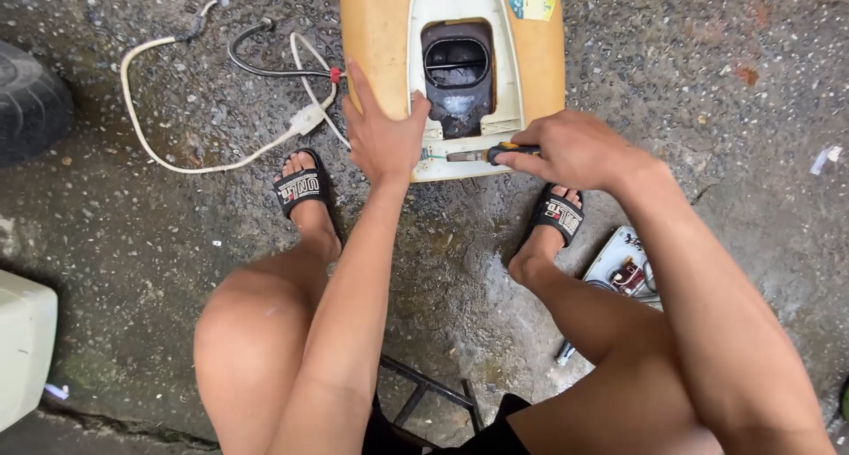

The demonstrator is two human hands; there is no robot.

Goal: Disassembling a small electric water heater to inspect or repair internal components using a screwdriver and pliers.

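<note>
On wet concrete, a seated person's left hand (382,135) lies spread flat on a yellowed casing (380,30), whose white-framed opening holds a dark duct (457,70). The right hand (570,150) grips a screwdriver (482,154), tip at the casing's lower edge.

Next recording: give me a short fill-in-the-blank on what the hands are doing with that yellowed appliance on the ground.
1. The right hand holds a ____ with a yellow and black handle, its tip on the appliance housing.
2. The left hand lies ____ on the housing, fingers spread.
3. The white power cable lies on the wet concrete to the ____ of the housing in the picture.
4. Both feet wear black ____.

Missing words: screwdriver; flat; left; slides
</note>
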